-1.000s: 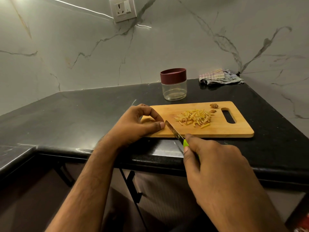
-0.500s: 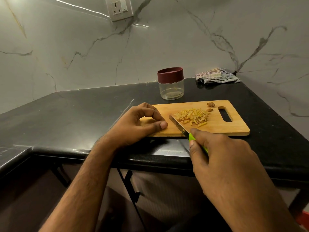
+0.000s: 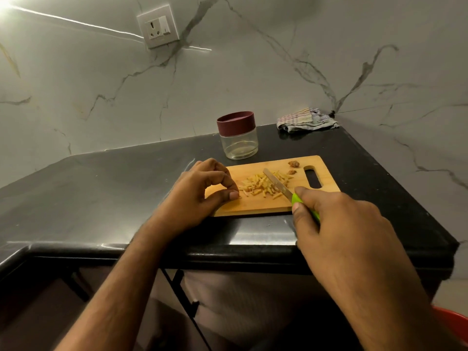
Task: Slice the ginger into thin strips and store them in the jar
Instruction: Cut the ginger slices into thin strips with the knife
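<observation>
A pile of thin yellow ginger strips [image 3: 263,184] lies in the middle of the wooden cutting board [image 3: 253,207]. My right hand [image 3: 342,231] grips a green-handled knife [image 3: 277,184], whose blade lies across the pile and points away to the left. My left hand [image 3: 200,196] rests on the board's left end with its fingers curled; thumb and forefinger meet just left of the strips, and I see nothing held between them. Two brown ginger scraps [image 3: 293,164] sit by the board's handle slot. Behind the board stands the glass jar [image 3: 239,146] with its maroon lid [image 3: 235,121] on.
The board sits on a black stone counter [image 3: 114,186] near its front edge. A striped cloth [image 3: 306,120] is bunched in the back right corner. A wall socket [image 3: 158,29] is on the marble backsplash. A red object [image 3: 453,325] shows below at the lower right.
My right hand has moved the knife forward from the board's near edge, so the blade now lies over the strips. My left hand stays on the board's left end.
</observation>
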